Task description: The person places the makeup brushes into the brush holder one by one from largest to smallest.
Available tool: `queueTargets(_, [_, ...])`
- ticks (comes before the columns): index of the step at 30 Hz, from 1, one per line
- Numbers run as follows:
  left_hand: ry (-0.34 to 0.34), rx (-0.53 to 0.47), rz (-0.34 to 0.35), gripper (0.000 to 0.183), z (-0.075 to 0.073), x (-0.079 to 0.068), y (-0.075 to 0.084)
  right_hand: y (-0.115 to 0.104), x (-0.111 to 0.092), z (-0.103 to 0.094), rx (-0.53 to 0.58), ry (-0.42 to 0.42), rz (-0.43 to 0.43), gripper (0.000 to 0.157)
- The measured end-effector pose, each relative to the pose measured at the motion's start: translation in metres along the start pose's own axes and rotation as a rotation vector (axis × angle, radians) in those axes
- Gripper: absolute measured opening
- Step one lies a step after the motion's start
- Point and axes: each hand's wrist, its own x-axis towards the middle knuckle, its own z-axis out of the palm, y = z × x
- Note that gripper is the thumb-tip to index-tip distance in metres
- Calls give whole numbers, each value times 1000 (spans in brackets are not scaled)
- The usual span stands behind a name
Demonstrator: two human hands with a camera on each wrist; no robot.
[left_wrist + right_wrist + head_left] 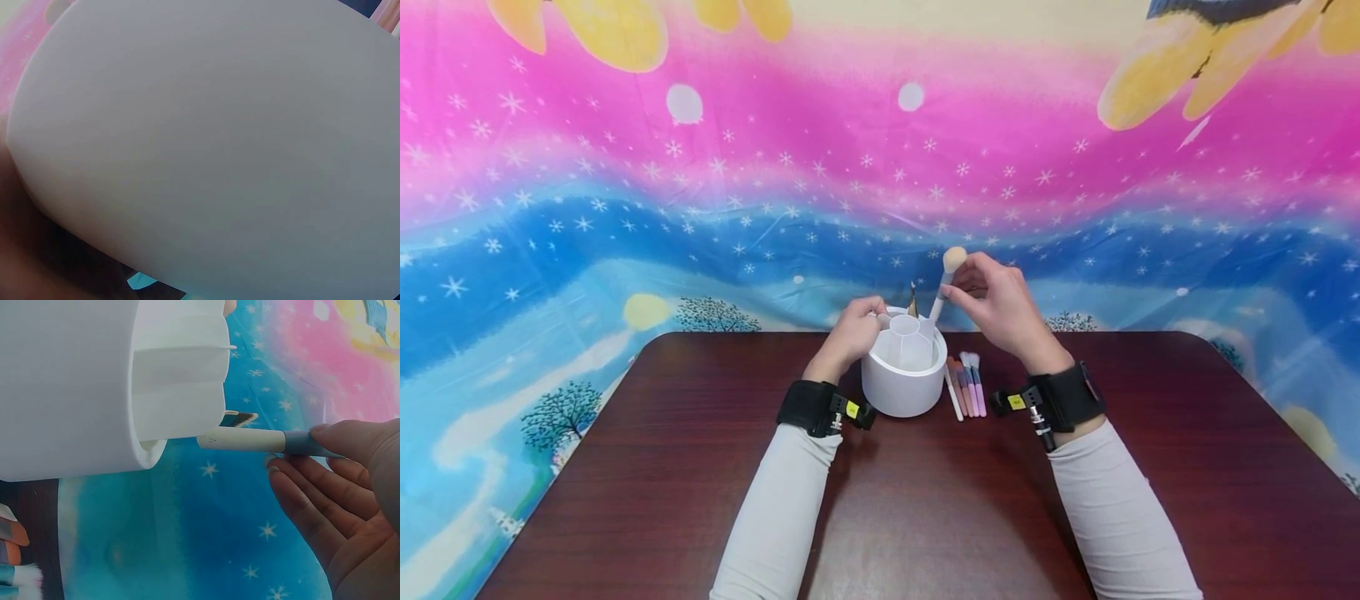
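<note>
A white round brush holder [904, 392] with inner dividers [181, 375] stands upright near the table's far edge. My left hand [856, 332] grips its left rim, and the holder's wall [206, 137] fills most of the left wrist view. Between thumb and fingers, my right hand [1000, 304] pinches a makeup brush [240, 439] by its grey-blue ferrule. Its pale fluffy head points up and its white handle end hangs beside the dividers, at the holder's right side. A thin dark-tipped brush [913, 300] shows upright at the holder's back.
Several makeup brushes [966, 387] with white, brown and pink handles lie side by side on the table, just right of the holder. The dark red-brown table [925, 517] meets a colourful printed cloth [760, 242] behind it.
</note>
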Motion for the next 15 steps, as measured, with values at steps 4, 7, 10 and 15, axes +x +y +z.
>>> queueTargets(4, [4,2,0,18,0,1,0,0,0,2,4,-18,-14,25])
queueTargets(7, [6,2,1,18,0,1,-1,1,0,4,2,-37,-7,25])
queueTargets(10, [8,1,1,18,1,1,-1,2,0,7,-4,-54,-1,26])
queueTargets(15, [7,-1,-5,18,1,1,0,2,-1,9,-21,-79,1,22])
